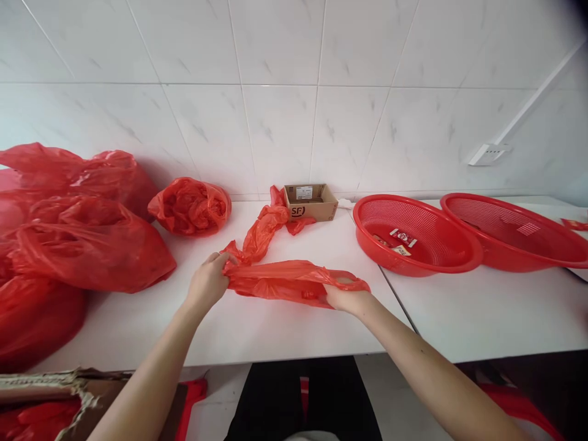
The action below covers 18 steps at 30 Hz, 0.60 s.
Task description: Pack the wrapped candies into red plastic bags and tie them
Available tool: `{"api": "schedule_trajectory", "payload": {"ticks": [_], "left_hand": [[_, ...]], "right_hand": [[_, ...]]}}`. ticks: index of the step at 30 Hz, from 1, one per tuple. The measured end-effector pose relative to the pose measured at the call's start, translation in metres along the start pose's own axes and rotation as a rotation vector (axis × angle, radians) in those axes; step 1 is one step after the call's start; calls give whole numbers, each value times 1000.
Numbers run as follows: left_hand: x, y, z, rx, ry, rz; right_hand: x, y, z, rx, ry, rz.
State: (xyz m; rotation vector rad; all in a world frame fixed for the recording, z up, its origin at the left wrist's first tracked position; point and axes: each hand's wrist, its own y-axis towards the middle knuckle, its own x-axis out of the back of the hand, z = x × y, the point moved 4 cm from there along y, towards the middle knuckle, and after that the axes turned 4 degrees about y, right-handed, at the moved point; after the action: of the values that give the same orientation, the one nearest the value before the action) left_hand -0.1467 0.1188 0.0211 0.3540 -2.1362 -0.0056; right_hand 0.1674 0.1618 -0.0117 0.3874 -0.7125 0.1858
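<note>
A thin red plastic bag (285, 272) is stretched sideways between my two hands, just above the white table. My left hand (209, 282) is closed on the bag's left end, its fingers pinching the film. My right hand (345, 297) reaches into the bag at its right end, and the red film covers its fingers. Beyond my left hand, a crumpled strip of red plastic bags (261, 236) runs back to a small open cardboard box (316, 208) marked SF.
Several full red bags (92, 245) crowd the left, with a bundled red bag (190, 207) beside them. On the right stand two red mesh baskets, the nearer basket (468, 254) holding small packets and the other basket (542, 257) beside it. A torn carton (103, 392) is below the table edge.
</note>
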Motion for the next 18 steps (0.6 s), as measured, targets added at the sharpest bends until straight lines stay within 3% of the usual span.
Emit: {"api": "schedule_trajectory", "payload": {"ticks": [4, 6, 8, 9, 13, 15, 18], "left_hand": [[-5, -14, -27, -28, -71, -30], [-7, -37, -46, -33, -142, -200], [-12, -71, -61, -22, -258, -511], [-20, -87, -67, -31, -291, -580], [-71, -128, -72, 34, -371, -462], [-88, -132, -66, 74, -374, -414], [-99, -123, -56, 143, -455, -351]], "right_hand": [[-1, -2, 1, -124, -188, 175], [1, -5, 8, -158, -254, 221], [2, -7, 17, -184, -309, 281], [1, -8, 20, -205, -333, 326], [-7, -9, 25, -277, -375, 498], [-11, -8, 24, -280, -369, 524], [-16, -7, 20, -289, -364, 531]]}}
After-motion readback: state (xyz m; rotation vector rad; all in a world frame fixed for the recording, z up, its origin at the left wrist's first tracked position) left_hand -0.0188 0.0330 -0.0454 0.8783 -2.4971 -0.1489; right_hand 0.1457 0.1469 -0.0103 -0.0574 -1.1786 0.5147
